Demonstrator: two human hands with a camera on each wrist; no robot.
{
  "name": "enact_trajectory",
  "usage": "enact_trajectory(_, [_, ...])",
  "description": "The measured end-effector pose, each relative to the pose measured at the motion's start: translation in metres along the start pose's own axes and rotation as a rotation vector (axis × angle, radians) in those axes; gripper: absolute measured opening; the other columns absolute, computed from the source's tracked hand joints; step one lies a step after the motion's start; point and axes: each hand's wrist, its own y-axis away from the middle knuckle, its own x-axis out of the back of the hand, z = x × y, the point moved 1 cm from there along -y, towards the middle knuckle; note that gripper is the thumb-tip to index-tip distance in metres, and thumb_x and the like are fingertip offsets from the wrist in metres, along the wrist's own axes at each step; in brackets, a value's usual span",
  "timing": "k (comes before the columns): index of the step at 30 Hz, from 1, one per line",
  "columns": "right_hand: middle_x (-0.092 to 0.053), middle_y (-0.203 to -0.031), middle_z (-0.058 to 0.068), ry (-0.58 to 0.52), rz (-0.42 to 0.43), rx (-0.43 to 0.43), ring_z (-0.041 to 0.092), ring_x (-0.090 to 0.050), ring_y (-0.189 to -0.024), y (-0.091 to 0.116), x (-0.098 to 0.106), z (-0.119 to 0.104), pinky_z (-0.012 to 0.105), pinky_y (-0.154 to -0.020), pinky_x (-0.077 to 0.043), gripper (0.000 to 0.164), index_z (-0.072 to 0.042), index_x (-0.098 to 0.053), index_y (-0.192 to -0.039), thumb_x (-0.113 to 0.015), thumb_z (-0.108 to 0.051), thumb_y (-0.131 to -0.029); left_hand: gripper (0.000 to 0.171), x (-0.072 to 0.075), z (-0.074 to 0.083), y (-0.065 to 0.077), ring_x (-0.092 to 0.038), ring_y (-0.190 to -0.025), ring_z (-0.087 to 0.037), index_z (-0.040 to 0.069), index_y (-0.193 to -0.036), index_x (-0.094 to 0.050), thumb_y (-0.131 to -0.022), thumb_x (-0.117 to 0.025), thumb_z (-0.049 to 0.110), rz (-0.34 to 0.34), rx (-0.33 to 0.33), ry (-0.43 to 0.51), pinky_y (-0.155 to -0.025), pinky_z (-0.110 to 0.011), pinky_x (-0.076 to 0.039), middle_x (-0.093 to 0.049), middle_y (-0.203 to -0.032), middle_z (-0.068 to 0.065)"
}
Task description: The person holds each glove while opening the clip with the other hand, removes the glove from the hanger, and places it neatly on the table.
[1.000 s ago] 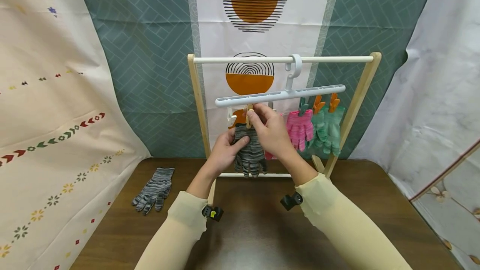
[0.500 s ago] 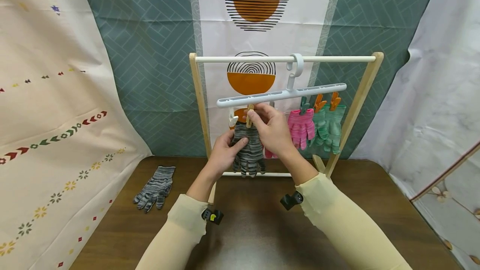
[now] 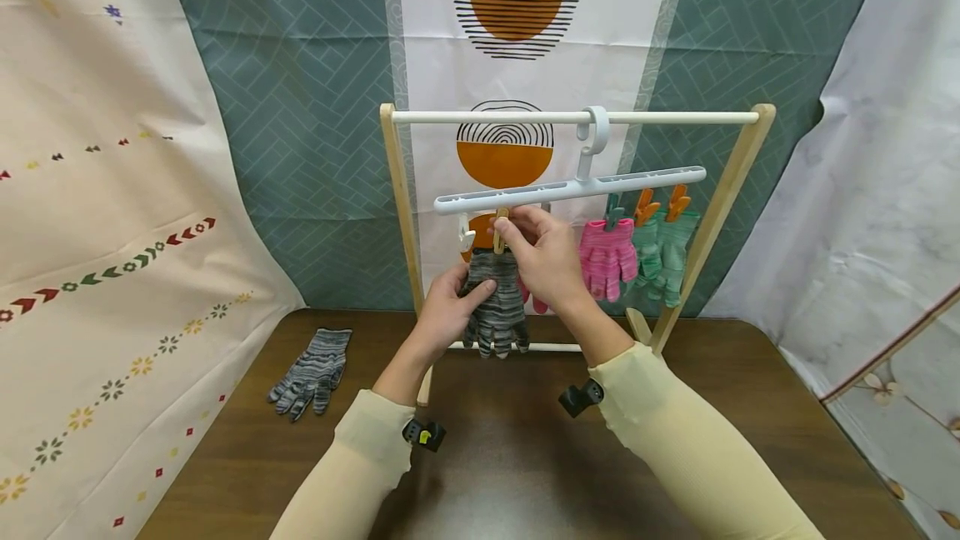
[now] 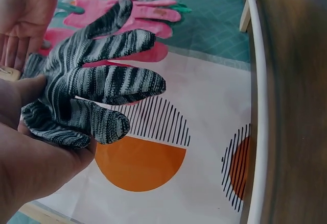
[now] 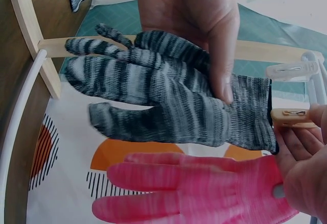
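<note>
Faces a wooden rack (image 3: 495, 117) with a white hanger (image 3: 585, 187) hooked over its top rail, tilted lower toward the left end. Has a patterned cloth (image 3: 285, 107) upright behind the hanger. Shows, below the hanger's right half, a pink glove (image 3: 607, 261) under a dark green clip (image 3: 613, 212), and, nearer the hanger's right end, two partly overlapping green gloves (image 3: 675, 257) under orange clips (image 3: 678, 203). Has a white clip (image 3: 467, 232) close under the hanger's left end, just beside the work, and a grey clip (image 3: 545, 207) under the hanger's middle, mostly hidden by the right hand (image 3: 546, 261). Covers much of a second pink glove (image 3: 538, 304) likewise (far better exposed in the right wrist view). Leaves a loose striped glove (image 3: 315, 373) on the tabletop (image 3: 510, 457), low and well to the left of the hanger.

Holds the held striped glove (image 3: 501, 311) in the left hand (image 3: 448, 307), below the hanger's left half, with thumb across its face and fingers behind, cuff up. Pinches a wooden clothespin (image 3: 500, 232) between right thumb and fingers, just beneath the hanger's left half, with its lower end at that cuff. Cannot tell whether to call the cuff clipped or merely touched.
</note>
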Motion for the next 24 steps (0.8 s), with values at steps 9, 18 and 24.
enact_trajectory(9, [-0.079,-0.113,0.008,-0.001,0.001,0.003,0.02,-0.074,-0.107,-0.002,-0.002,0.0,0.039,-0.098,-0.058,0.032,-0.001,-0.071,-0.128,-0.07,-0.023,-0.105,0.035,0.003,-0.007,0.005,-0.071,-0.102,-0.024,-0.002,-0.137,-0.062,-0.108,-0.065,0.017,0.005,0.008,0.001,-0.09,-0.038,-0.059,-0.073,-0.118,-0.017])
enact_trajectory(18, [-0.078,-0.114,0.012,-0.015,0.006,0.017,0.022,-0.075,-0.107,-0.003,-0.003,0.002,0.037,-0.097,-0.058,0.033,0.002,-0.07,-0.13,-0.07,-0.02,-0.105,0.031,0.009,-0.013,0.016,-0.072,-0.096,-0.025,-0.002,-0.132,-0.065,-0.108,-0.066,0.017,0.004,0.028,0.029,-0.089,-0.038,-0.06,-0.074,-0.113,-0.017])
enact_trajectory(24, [-0.078,-0.116,0.011,-0.009,0.008,0.013,0.021,-0.075,-0.107,-0.005,-0.004,0.005,0.035,-0.097,-0.058,0.034,0.002,-0.069,-0.131,-0.069,-0.02,-0.106,0.032,0.016,-0.015,0.026,-0.072,-0.096,-0.024,0.001,-0.134,-0.065,-0.107,-0.067,0.02,0.022,0.042,0.016,-0.086,-0.035,-0.06,-0.075,-0.113,-0.015])
